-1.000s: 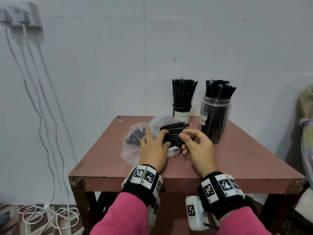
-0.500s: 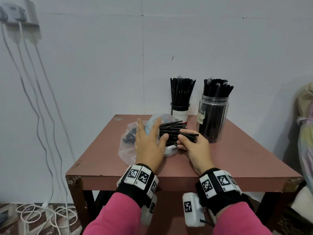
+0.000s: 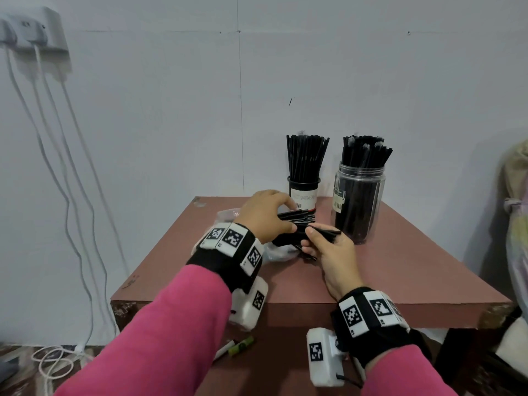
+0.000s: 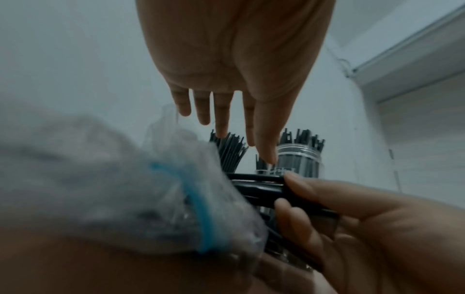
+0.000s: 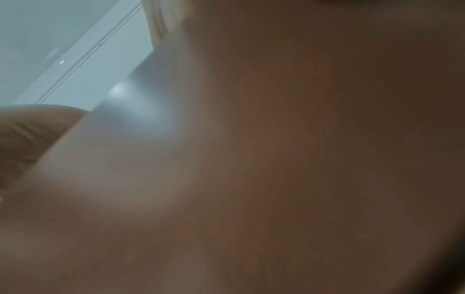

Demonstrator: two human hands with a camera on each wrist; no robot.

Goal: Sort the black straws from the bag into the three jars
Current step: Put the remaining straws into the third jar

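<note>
A clear plastic bag (image 3: 275,251) with a blue zip strip (image 4: 198,210) lies on the brown table (image 3: 400,270), black straws (image 3: 297,217) sticking out of its mouth. My left hand (image 3: 265,215) hovers over the bag, and the left wrist view shows its fingers (image 4: 221,115) straight. My right hand (image 3: 310,238) pinches a few black straws (image 3: 328,232) at the bag's mouth, also shown as straws (image 4: 256,189) in the right hand (image 4: 352,218). Behind stand a small labelled jar (image 3: 304,195) and a large clear jar (image 3: 358,201), both full of upright straws. The right wrist view is a brown blur.
The table stands against a white wall. White cables (image 3: 71,195) hang from sockets at the left down to the floor. A bundled bag (image 3: 517,224) stands at the right edge. A green marker (image 3: 241,345) lies on the floor under the table's front edge.
My left hand has lifted off the bag and now hovers higher, over the straws. My right hand has turned palm-up, pinching a few straws just right of the bag's mouth.
</note>
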